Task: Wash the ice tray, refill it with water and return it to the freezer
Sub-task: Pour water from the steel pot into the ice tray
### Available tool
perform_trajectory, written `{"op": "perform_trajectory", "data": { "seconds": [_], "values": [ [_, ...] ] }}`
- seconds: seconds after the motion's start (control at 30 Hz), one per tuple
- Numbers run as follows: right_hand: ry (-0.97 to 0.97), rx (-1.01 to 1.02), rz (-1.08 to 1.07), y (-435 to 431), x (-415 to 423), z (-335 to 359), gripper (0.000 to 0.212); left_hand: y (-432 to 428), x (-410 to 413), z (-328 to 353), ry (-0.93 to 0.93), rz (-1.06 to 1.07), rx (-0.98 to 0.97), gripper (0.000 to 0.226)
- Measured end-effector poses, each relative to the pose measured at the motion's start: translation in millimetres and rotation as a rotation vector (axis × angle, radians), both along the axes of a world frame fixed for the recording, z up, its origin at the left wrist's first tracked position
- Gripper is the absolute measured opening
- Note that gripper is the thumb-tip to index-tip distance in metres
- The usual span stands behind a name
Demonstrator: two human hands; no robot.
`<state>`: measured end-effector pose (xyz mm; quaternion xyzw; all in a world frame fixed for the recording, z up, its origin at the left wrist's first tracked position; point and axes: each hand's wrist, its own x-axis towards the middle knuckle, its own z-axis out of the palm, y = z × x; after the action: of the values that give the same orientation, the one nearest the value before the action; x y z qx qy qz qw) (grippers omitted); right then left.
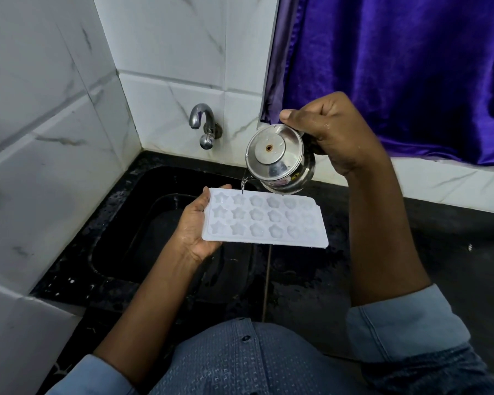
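Behind the black sink (111, 212), a steel tap (203, 124) juts from the tiled wall. Over the sink's basin the left grip (196, 226) wraps the left end of the white ice tray (264, 220), held roughly level. A thin stream of water (243, 183) falls into the tray's far row from a tilted steel pot (280, 158), clenched in the right grip (334, 135) above the sink's right rim.

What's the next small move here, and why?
Probably shift the stream rightward along the far row to the next mould. The right hand tilts the steel vessel, and its thin stream lands by the second star mould at the ice tray's far edge; the left hand holds the tray about level over the sink. Fill levels are not readable.
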<state>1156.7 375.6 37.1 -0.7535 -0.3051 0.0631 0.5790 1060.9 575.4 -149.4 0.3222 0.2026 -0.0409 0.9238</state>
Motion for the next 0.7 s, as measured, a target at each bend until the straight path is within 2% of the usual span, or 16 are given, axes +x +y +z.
{"op": "perform_trajectory", "data": {
  "seconds": [0.43,0.63,0.7],
  "values": [
    [0.005,-0.022,0.007,2,-7,1,0.055,-2,-2,3,-0.018,-0.016,-0.015,0.064],
    [0.008,-0.057,0.021,12,-11,1,0.054,-7,-3,7,-0.016,0.0,0.017,0.056],
    [0.004,-0.059,0.027,15,-12,0,0.052,-8,-5,9,-0.012,-0.011,0.026,0.063]
  ]
}}
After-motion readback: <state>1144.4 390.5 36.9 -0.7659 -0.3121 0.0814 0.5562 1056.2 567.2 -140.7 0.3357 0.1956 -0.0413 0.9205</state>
